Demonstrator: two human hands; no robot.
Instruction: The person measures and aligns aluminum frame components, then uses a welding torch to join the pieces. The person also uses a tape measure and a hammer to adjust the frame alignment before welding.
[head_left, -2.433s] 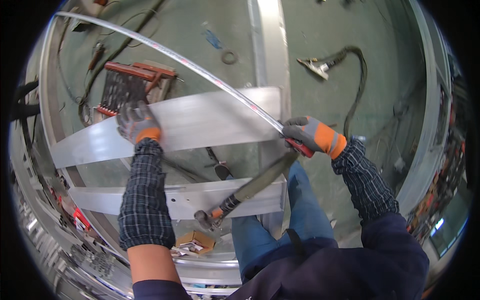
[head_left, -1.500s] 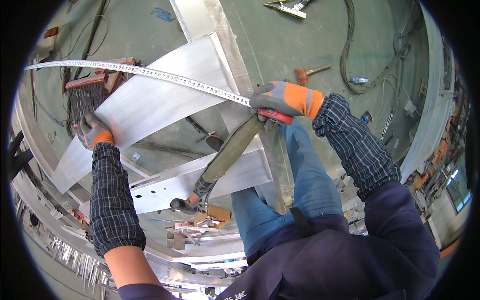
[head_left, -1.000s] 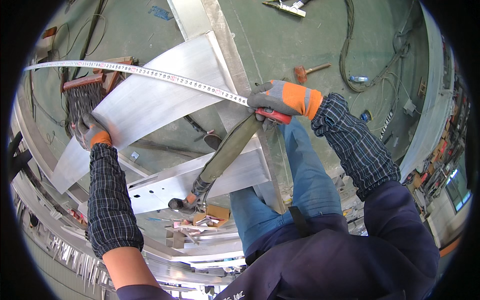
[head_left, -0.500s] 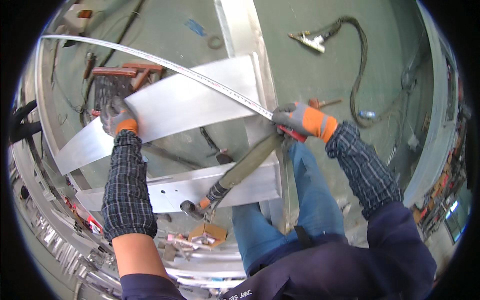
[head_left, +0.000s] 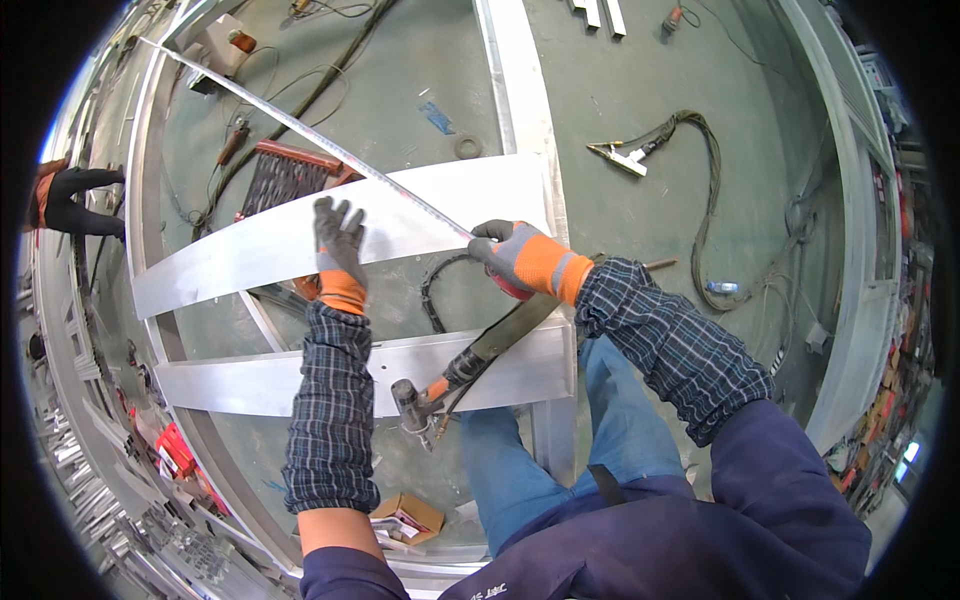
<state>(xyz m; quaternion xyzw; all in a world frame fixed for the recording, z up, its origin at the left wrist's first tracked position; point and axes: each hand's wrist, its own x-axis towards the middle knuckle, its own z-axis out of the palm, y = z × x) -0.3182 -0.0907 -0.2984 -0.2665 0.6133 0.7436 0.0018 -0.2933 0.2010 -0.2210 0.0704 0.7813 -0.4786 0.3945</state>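
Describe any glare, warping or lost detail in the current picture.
Head view: glare whitens the upper metal panel; head view: the right-hand frame rail bows with fisheye distortion, and the corners are black; head view: fine markings on the tape measure can't be read.

Upper panel [head_left: 490,195] smooth, shiny metal; tape blade [head_left: 345,158] smooth; sleeves [head_left: 330,420] matt woven cloth; box [head_left: 428,515] cardboard.

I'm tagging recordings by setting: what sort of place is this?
Probably a metalworking shop: there is a large metal frame, a clamp on a thick cable, and a tape measure in the gloved right hand.
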